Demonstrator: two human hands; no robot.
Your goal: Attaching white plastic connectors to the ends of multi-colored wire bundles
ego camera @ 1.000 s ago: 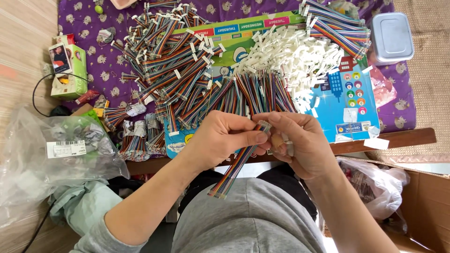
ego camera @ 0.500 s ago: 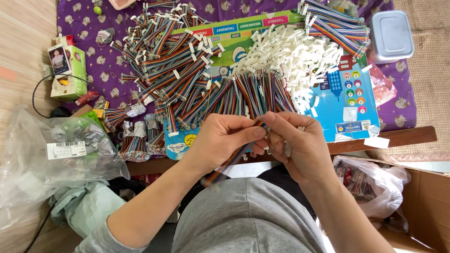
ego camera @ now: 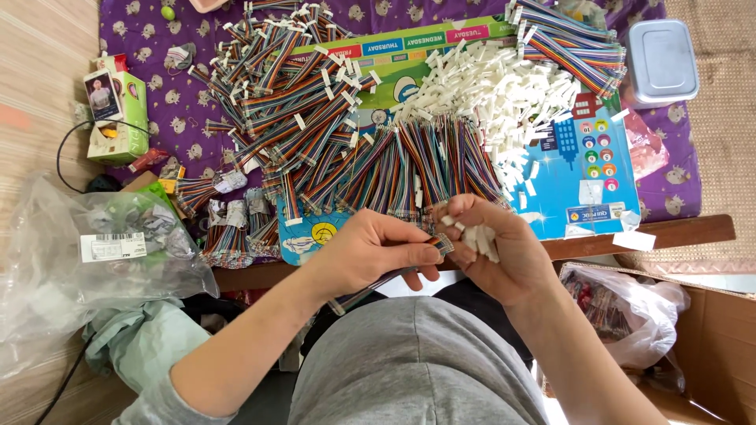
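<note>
Left hand [ego camera: 370,256] pinches a rainbow ribbon cable [ego camera: 376,282] by its tip, just off the table edge [ego camera: 669,233]. Right hand [ego camera: 492,248], fingers curled, cups white connector housings [ego camera: 477,236]. At twelve o'clock, cable piles [ego camera: 315,118] crowd the tabletop.

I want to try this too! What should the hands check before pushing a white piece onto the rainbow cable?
1. Left hand pinches the rainbow cable near its end: ok.
2. Right hand holds white connector pieces: ok.
3. Cable end sits next to the right hand's fingers: ok.
4. Wire tips straight and in colour order: cannot tell, too small.
5. Only one white piece lined up with the cable end: cannot tell, several are bunched together.
6. More white pieces piled on the table: ok.
</note>
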